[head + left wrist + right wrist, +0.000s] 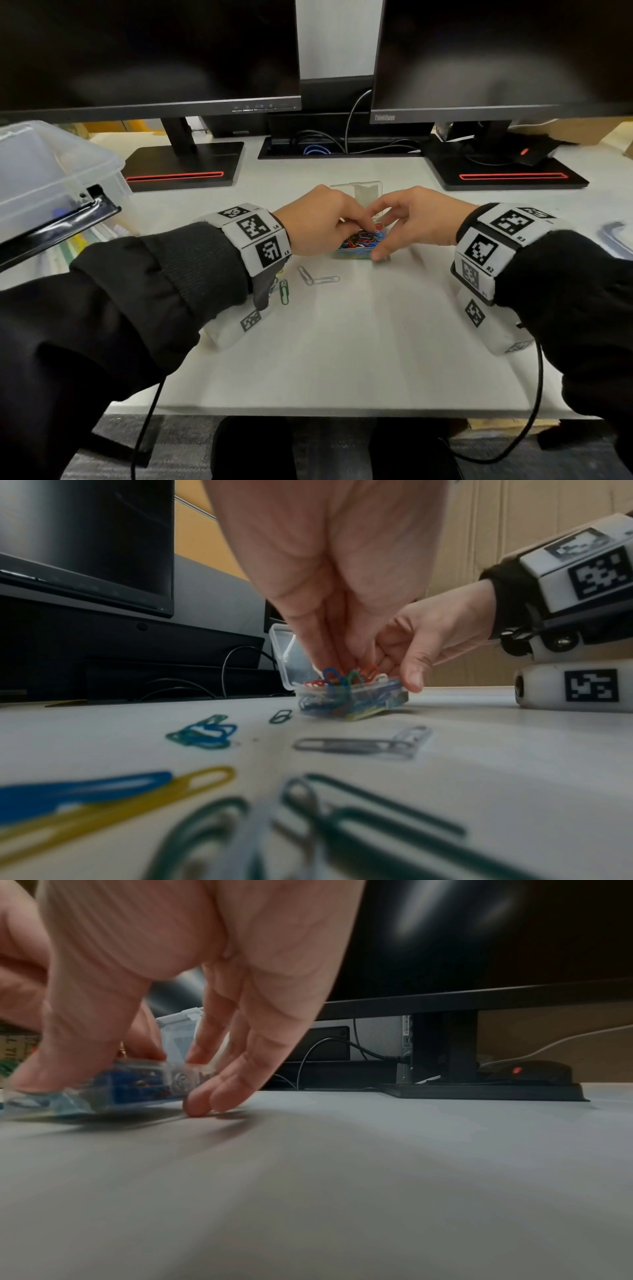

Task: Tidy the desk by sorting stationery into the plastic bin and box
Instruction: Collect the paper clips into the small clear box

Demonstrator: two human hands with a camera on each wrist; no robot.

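Note:
A small clear plastic box [359, 251] heaped with coloured paper clips sits mid-desk, its hinged lid [368, 195] standing open behind it. My left hand [356, 228] reaches down into the box, fingertips bunched on the clips [342, 676]. My right hand [380, 233] grips the box, thumb [413, 680] on the near right corner and fingers [202, 1053] on the far side. Seen from the right wrist, the box [137, 1085] is blurred. Loose paper clips lie on the desk near my left wrist: silver ones [318, 277], a green one [283, 291], and several more [202, 733].
A large clear plastic bin [44, 171] stands at the left, with a black clipboard [58, 222] against it. Two monitors on black stands [181, 164] line the back, and a black mouse [534, 152] lies at back right. A clear lid [616, 236] shows at the right edge.

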